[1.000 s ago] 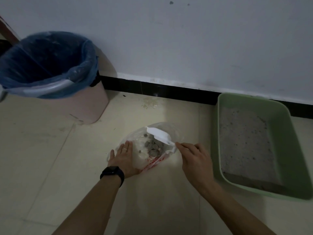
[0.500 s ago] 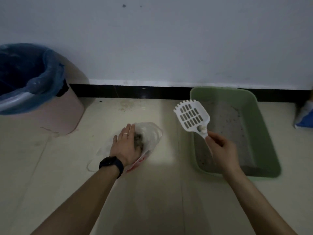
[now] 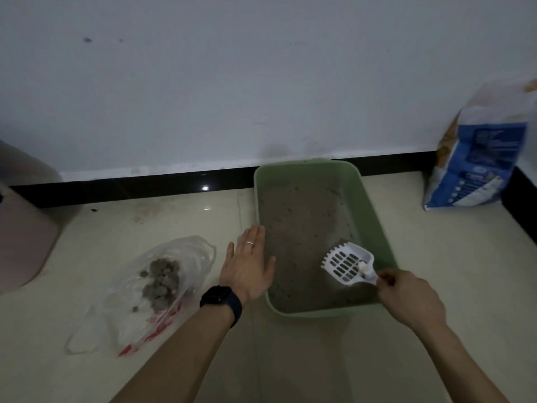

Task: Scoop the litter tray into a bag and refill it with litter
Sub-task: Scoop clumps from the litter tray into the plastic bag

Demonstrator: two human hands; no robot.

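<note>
Site: tiled floor [image 3: 319, 359] along a white wall [image 3: 232, 82] w/ black skirting [image 3: 145, 184]; light poor, edges of the view blurred. Green litter tray [image 3: 316, 311] sat on the floor, far end close to the skirting, holding a thin grey layer of litter [image 3: 302, 222] w/ dark specks. Left hand [image 3: 248, 264] was held palm down at the tray's left rim, grip apart: fingers straight and together, thumb splayed out over the litter. Contact w/ rim could not be confirmed. Ring [image 3: 250, 243] noted on one finger, dark watch [image 3: 220, 301] on the wrist. Right hand [image 3: 406, 296] was at the tray's near right corner, grip clamped on the handle of a white slotted scoop [image 3: 347, 264], pinched betw. thumb and fingers. Scoop head lay over the near right part of the litter, toothed edge pointing away and to the left; whether it touched the litter could not be told. Clear plastic bag [image 3: 191, 257] w/ red print lay flat on the floor left of the tray, apart from it and from both hands, mouth toward the tray. Inside: a heap of grey clumps [image 3: 162, 279]. Pink bin [image 3: 23, 237] stood at the far left edge, only partly in view. Blue and white litter sack [image 3: 476, 158] stood upright against the wall in the right corner, well apart from the tray; print too blurred to read.
</note>
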